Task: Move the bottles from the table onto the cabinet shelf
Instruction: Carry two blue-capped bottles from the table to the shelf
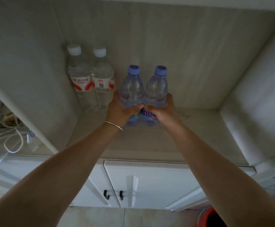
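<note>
Two clear bottles with blue caps stand side by side over the cabinet shelf [190,128]. My left hand [119,110] grips the left blue-capped bottle [131,89] around its middle. My right hand [163,110] grips the right blue-capped bottle [156,89] the same way. Their bases sit at or just above the shelf surface; I cannot tell which. To their left, against the back corner, stand two clear bottles with white caps and red-and-white labels [80,74] [102,76].
White side walls bound the shelf niche left [27,79] and right [256,95]. Below are white cabinet doors with black handles [113,194]. At far left lie white cables [10,140] and another small bottle [31,136]. A red bucket edge [210,217] shows bottom right.
</note>
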